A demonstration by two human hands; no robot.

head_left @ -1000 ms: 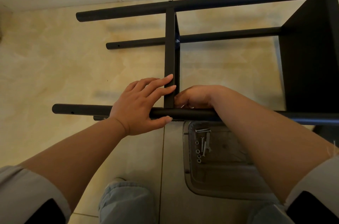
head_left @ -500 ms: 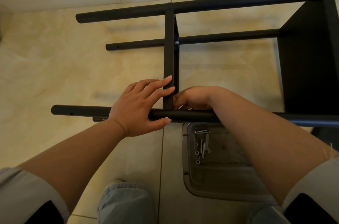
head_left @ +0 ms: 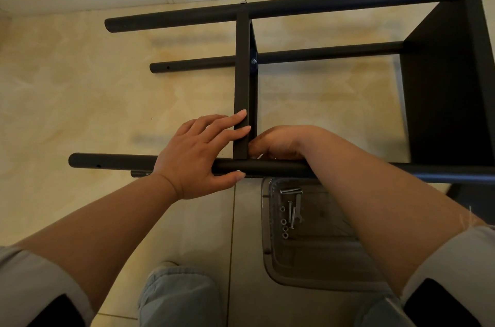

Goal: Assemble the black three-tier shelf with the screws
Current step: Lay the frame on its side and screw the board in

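— Nothing much has moved since half a second ago: both hands sit at the same joint, and the view has only drifted a touch.

— How many parts can you count?

— One black metal three-tier shelf frame [head_left: 267, 10] lying on its side on the beige tiled floor [head_left: 80, 101]. Three round black posts show clearly, and a stub of a fourth peeks out beneath the near post [head_left: 267, 167]. Two flat black shelf panels: the middle one [head_left: 242, 80] seen edge-on, the other [head_left: 450, 91] at the right.

— And the hands?

— Left hand [head_left: 198, 155] wraps the near post, thumb under it, fingers laid straight against the middle panel. Right hand [head_left: 278, 143] is curled at the corner where that panel meets the post; whether it pinches anything, I cannot tell.

— Screws?

— In a clear plastic tray [head_left: 267, 251] on the floor under the right forearm: about four silver screws [head_left: 290, 212], roughly four small nuts [head_left: 284, 229] and one small flat wrench [head_left: 297, 211].

— Any writing?

— None readable.
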